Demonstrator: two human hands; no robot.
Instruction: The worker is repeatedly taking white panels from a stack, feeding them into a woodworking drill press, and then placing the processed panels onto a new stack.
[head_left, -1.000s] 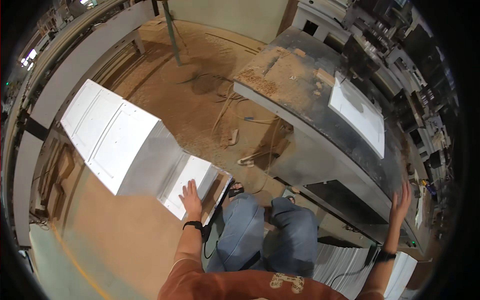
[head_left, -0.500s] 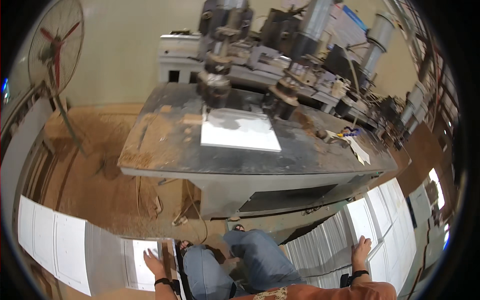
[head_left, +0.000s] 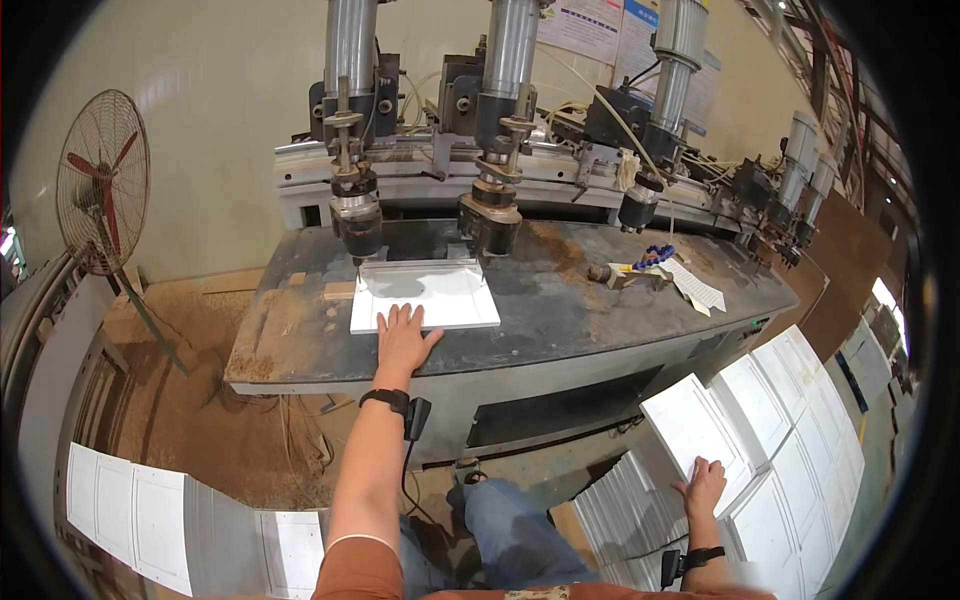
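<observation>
Hands touch panels, tabletop panel's long axis sideways

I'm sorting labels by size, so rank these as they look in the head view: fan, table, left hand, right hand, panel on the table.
1. Table
2. Fan
3. Panel
4. Left hand and right hand: too alike to rank.
</observation>
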